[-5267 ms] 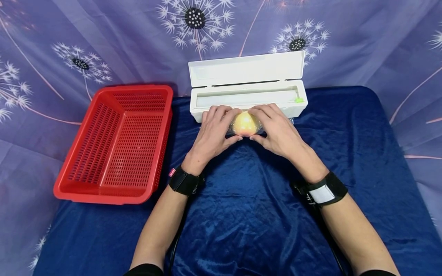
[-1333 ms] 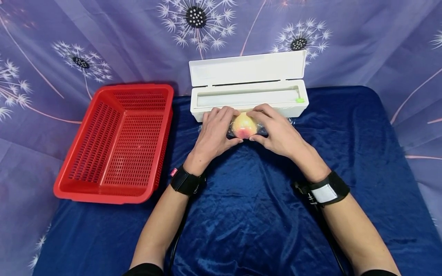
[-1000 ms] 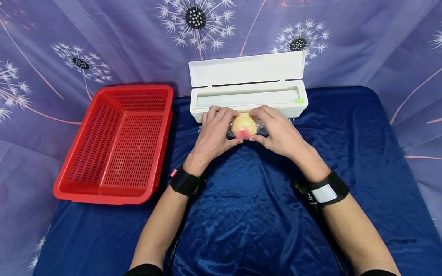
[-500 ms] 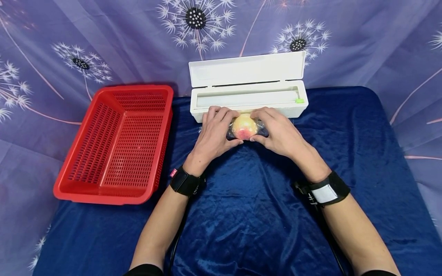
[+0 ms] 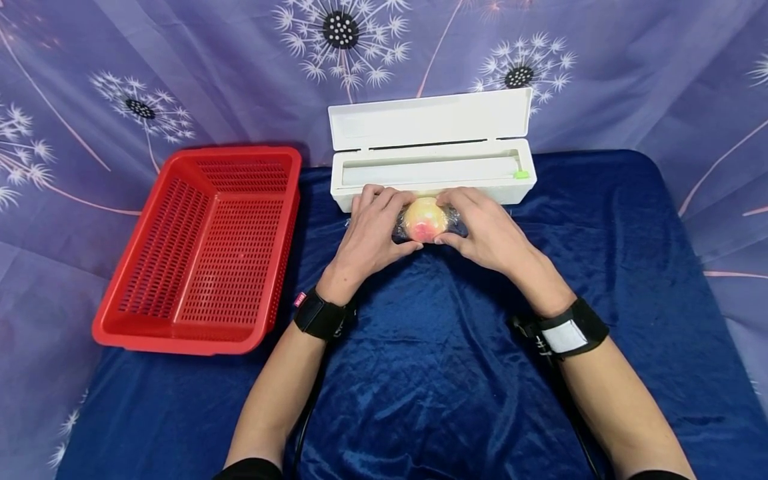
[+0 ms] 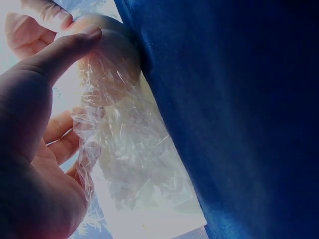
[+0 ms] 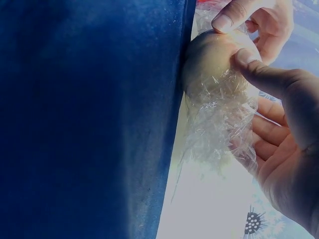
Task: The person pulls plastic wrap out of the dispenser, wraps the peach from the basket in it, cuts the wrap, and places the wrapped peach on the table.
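In the head view, a yellow apple with a red patch on its near side sits in clear plastic wrap, in front of the white box. My left hand holds its left side, thumb at the near edge and fingertips at the far edge. On the other side my right hand grips it the same way. Crumpled wrap trails from the apple in the left wrist view, close to the left fingers. Loose film gathers beside the right fingers in the right wrist view.
Just behind the hands stands a long white box, its lid raised. Inside lies a white roll, with a green piece at the right end. A red perforated basket stands at left on the blue cloth.
Compared with about five seconds ago, the apple has turned between my hands, and more of its red patch shows. Over the last second it has shifted only slightly; both hands stay nearly in place.
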The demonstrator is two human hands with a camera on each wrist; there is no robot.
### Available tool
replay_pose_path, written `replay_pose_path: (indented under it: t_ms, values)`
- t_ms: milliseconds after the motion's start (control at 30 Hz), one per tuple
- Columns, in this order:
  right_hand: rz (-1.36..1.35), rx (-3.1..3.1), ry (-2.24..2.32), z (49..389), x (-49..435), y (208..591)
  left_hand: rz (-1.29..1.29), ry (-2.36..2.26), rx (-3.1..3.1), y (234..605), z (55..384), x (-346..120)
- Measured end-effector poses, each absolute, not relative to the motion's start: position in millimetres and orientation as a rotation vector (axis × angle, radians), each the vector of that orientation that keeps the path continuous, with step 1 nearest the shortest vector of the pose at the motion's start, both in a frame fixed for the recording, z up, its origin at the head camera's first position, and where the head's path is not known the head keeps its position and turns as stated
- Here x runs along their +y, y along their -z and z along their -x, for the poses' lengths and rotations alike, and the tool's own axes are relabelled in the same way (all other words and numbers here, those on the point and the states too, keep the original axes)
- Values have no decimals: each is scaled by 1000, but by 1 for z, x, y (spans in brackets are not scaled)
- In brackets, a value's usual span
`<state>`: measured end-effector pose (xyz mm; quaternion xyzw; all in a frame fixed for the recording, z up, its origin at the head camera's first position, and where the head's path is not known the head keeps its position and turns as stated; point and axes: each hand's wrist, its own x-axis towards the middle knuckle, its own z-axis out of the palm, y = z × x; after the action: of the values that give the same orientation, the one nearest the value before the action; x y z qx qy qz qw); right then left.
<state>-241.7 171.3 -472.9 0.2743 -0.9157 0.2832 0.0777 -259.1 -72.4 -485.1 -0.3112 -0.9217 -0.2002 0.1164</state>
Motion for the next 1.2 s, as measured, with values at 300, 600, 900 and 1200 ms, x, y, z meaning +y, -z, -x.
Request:
replay_pose_path:
  t_ms: [300,600,900,1200]
  values:
    - [-828,-2738,-856,242,171,473,927,619,-2701,485,261,-73]
    - [-828,-2756,-850,242,171,474,929,593,-2718,485,260,-73]
    - [-843,-2742,-874,242,171,475,932,516,-2757,485,260,-74]
    - [-867,-2731,-891,243,172,476,934,522,-2755,485,260,-73]
